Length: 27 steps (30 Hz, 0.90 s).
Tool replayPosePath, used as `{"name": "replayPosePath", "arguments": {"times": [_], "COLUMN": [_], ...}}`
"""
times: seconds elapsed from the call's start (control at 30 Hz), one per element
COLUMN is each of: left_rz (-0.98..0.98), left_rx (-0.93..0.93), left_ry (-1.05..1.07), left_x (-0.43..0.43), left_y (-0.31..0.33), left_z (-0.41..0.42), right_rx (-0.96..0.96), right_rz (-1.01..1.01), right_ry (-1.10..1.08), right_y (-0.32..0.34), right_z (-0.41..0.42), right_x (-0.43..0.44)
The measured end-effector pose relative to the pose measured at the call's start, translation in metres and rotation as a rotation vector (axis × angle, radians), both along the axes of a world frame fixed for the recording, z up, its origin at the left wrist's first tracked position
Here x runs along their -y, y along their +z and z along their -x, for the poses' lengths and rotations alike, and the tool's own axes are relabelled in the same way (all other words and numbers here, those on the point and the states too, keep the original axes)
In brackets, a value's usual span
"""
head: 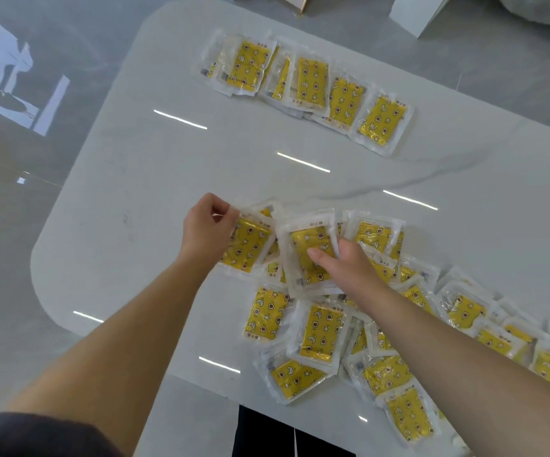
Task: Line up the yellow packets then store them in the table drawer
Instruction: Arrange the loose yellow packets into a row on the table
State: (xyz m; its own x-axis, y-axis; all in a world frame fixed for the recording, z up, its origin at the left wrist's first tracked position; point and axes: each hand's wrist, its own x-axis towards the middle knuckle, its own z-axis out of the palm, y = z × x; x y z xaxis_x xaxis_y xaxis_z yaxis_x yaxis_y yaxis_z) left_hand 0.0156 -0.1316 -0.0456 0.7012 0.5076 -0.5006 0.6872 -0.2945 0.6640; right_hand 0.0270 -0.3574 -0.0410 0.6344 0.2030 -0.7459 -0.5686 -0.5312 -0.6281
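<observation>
While left fingers [222, 206] pinch the first packet [250, 246] by its corner, right fingers [321, 255] grip the second packet [305, 237], both lengthwise away.

**Both hands out front, each on a packet**

Left hand [207, 225] is knuckles-up with the fingers curled in, thumb and forefinger pinching the top corner of a yellow packet [250, 245]. Right hand [346, 265] sits a bit to its right and nearer the body, thumb laid across the face of a second packet [300, 242], fingers hooked over its right edge. Both forearms are bare and stretched forward, angling in toward each other. A dark sleeve [36, 433] shows at the left upper arm
</observation>
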Motion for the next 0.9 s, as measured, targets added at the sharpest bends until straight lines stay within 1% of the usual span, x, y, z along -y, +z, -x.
{"name": "replayPosePath", "arguments": {"times": [0.13,0.17,0.23,0.27,0.37,0.47,0.57,0.63,0.73,0.83,0.9], "left_rz": [-0.090,-0.100,-0.121,-0.128,-0.127,-0.119,-0.100,-0.077,-0.031,0.019,0.083], "left_rx": [-0.038,-0.065,-0.116,-0.137,-0.169,-0.169,-0.151,-0.130,-0.098,-0.079,-0.071], "left_ry": [0.021,0.020,0.013,0.010,0.032,0.036,0.033,0.026,0.011,-0.029,-0.060], "left_x": [-0.029,-0.035,-0.043,-0.046,-0.052,-0.054,-0.055,-0.057,-0.060,-0.065,-0.067], "left_y": [0.007,0.008,0.009,0.009,0.008,0.006,0.005,0.007,0.015,0.026,0.033], "left_z": [0.008,0.012,0.020,0.025,0.037,0.044,0.045,0.043,0.034,0.018,0.004], "right_rx": [-0.021,0.025,0.219,0.312,0.436,0.515,0.483,0.394,0.278,0.151,0.095], "right_rz": [0.073,0.097,0.203,0.257,0.344,0.389,0.396,0.333,0.198,0.049,0.000], "right_ry": [0.420,0.526,0.755,0.835,0.959,0.948,0.898,0.838,0.685,0.492,0.412], "right_y": [0.006,0.005,-0.004,-0.008,-0.018,-0.027,-0.028,-0.025,-0.015,0.008,0.027], "right_z": [0.023,0.032,0.046,0.050,0.057,0.059,0.053,0.048,0.036,0.011,-0.011], "right_x": [-0.016,-0.020,-0.029,-0.033,-0.045,-0.056,-0.060,-0.060,-0.058,-0.050,-0.042]}}
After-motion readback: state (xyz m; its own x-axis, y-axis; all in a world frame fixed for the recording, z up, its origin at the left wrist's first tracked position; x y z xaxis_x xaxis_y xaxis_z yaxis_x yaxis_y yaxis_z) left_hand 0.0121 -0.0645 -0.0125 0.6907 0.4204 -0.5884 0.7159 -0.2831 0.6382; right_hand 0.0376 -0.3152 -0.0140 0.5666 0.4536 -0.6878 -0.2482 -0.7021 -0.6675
